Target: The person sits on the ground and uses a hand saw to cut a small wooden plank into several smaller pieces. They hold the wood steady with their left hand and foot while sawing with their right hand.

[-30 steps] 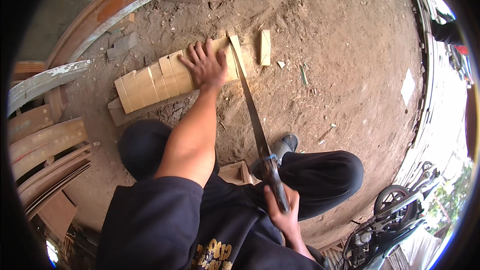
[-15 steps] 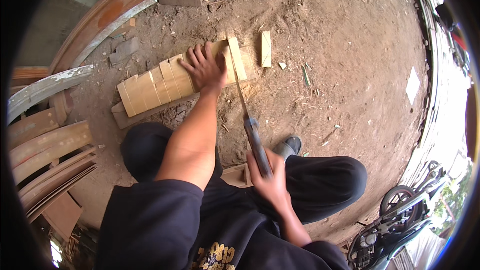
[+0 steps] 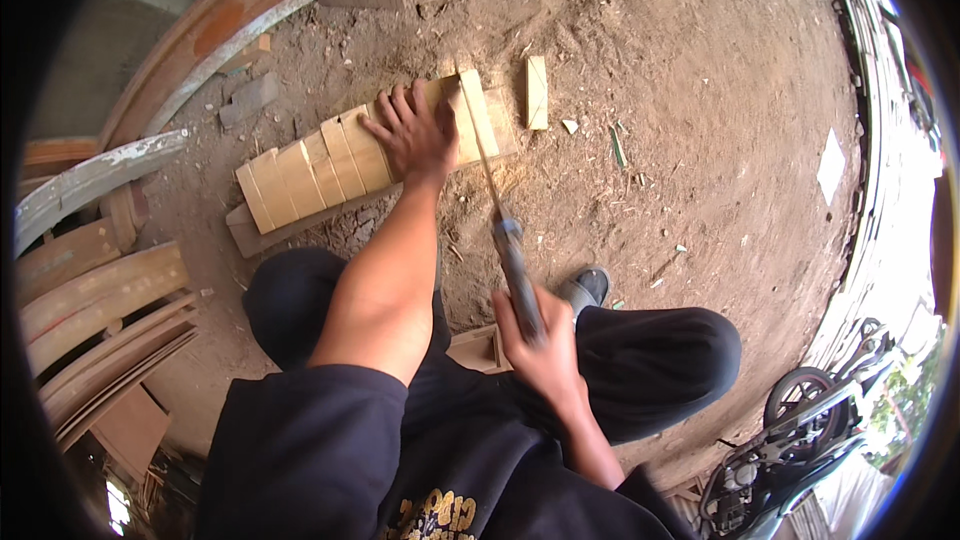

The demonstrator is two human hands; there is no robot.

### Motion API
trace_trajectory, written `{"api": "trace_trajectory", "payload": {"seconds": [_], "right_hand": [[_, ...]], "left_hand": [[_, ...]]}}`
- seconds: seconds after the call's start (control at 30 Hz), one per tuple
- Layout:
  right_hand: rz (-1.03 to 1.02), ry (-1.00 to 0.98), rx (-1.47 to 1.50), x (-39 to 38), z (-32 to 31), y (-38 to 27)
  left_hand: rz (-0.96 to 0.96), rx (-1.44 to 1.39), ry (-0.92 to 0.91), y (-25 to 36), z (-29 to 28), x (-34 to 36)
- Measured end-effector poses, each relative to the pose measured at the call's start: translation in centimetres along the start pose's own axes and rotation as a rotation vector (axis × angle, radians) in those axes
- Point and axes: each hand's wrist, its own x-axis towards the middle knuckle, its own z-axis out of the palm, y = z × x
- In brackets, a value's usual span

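A pale wooden board [image 3: 340, 160], marked across by several cut lines, lies on a darker plank [image 3: 243, 232] on the ground. Spread flat near its right end, my left hand [image 3: 418, 140] presses down on it. My right hand [image 3: 550, 345] is wrapped round the dark handle of a handsaw [image 3: 515, 265]. The thin blade runs away from me and lies across the board just right of my left hand. A narrow strip of the board shows to the right of the blade.
A loose wooden block [image 3: 537, 93] lies on the dirt beyond the board's right end. Curved wooden pieces [image 3: 105, 290] are stacked at the left, below a brown wooden frame [image 3: 215, 30]. A motorcycle [image 3: 790, 420] stands at the lower right.
My right hand and the saw have moved slightly forward, away from me. My left hand stays pressed on the board.
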Motion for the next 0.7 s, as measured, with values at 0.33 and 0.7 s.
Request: {"api": "trace_trajectory", "payload": {"seconds": [0.33, 0.7], "right_hand": [[0.106, -0.051, 0.07, 2.1, -0.6, -0.2], [0.063, -0.008, 0.063, 0.3, 0.0, 1.0]], "left_hand": [[0.02, 0.041, -0.041, 0.2, -1.2, 0.0], [0.002, 0.023, -0.048, 0.4, -1.2, 0.1]]}}
